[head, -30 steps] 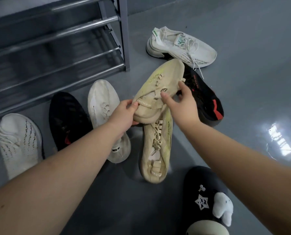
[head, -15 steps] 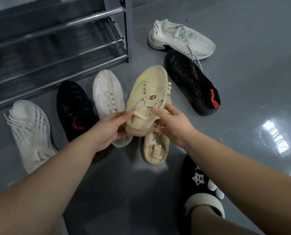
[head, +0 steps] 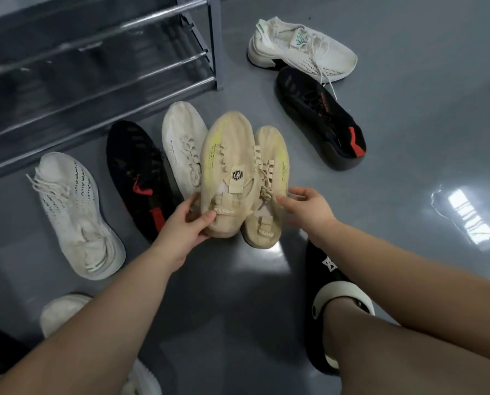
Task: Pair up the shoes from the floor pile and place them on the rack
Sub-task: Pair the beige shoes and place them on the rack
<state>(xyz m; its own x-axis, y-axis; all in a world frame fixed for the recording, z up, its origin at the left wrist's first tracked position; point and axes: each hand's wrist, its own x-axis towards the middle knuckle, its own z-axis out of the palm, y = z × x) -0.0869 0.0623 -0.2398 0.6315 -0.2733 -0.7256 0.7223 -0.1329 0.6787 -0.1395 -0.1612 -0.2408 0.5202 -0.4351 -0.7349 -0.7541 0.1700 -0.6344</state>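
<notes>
Both bare forearms reach forward and down over the grey floor (head: 409, 166). The left hand (head: 185, 228) grips the heel end of one beige shoe (head: 229, 155), thumb on top near the printed heel strap and fingers curled beneath. The right hand (head: 305, 208) sits at the outer side of the second beige shoe (head: 272, 166), fingers loosely bent with their tips against its laces and collar; whether it actually has hold of the shoe cannot be told. The two beige shoes lie side by side, touching, toes pointing toward the rack (head: 95, 67), the left one overlapping the right. Both are knit, with yellow-green tinting along their outer edges, looped lace straps, and a dark hexagonal tag on the left one's tongue. They lie between a white sneaker (head: 181, 138) and a black sneaker (head: 320, 118) with red accents.
</notes>
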